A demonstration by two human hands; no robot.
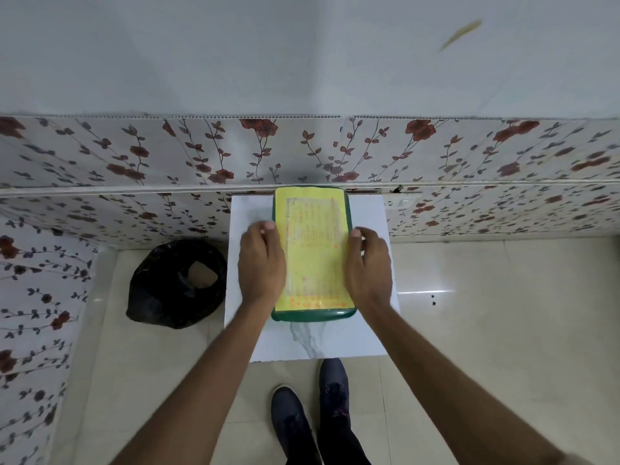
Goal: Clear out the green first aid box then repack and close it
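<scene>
- Green first aid box (pixel 312 315) lies shut on a small white table (pixel 250 213), its long side running away from the person, its far end close to the flowered wall (pixel 134 156).
- Its lid carries a yellow label (pixel 315 250) with faded red print, too blurred to read.
- Left hand (pixel 261 263) rests palm down against the box's left edge, fingers curled loosely over the side, thumb up near the far corner.
- Right hand (pixel 369 266) lies the same way on the right edge, fingers bent around the side and touching the box.
- Both hands press the box from either side; whether they lift it cannot be told.
- A black plastic bag (pixel 176 285) sits on the tiled floor just left of the table.
- Two dark shoes (pixel 312 414) stand below the table's near edge.
</scene>
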